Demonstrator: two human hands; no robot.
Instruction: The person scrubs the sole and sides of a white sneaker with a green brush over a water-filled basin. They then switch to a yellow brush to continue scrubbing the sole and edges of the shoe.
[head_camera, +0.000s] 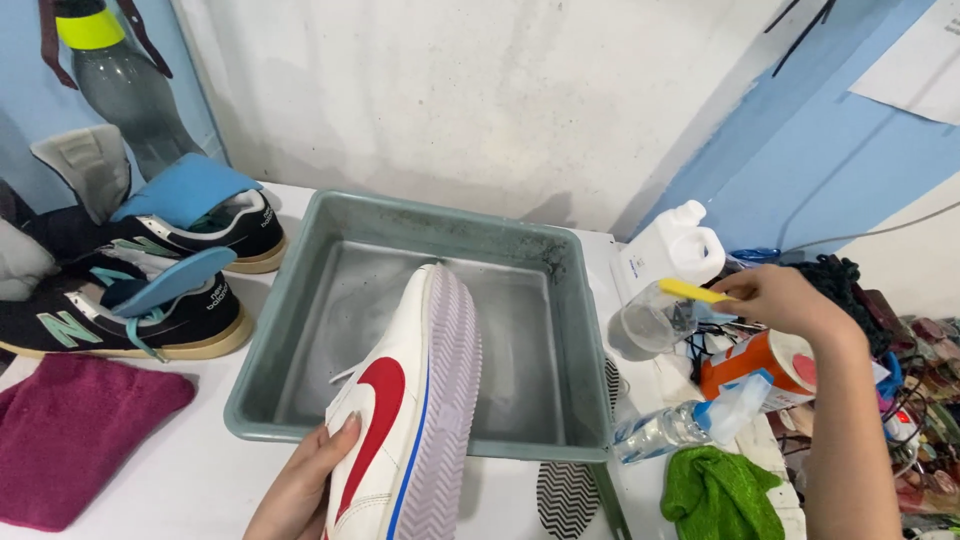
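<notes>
My left hand grips a white sneaker with a red side mark and a blue stripe, holding it on its side over the front rim of a grey plastic tub. The ribbed pale sole faces right. My right hand reaches to the right of the tub and pinches the yellow handle of a small brush that dips toward a clear plastic cup. The brush head is hidden in the cup.
A pair of black sneakers with blue insoles sits at the left, a maroon towel in front of them. Right of the tub stand a white jug, a spray bottle, a green cloth and an orange tub.
</notes>
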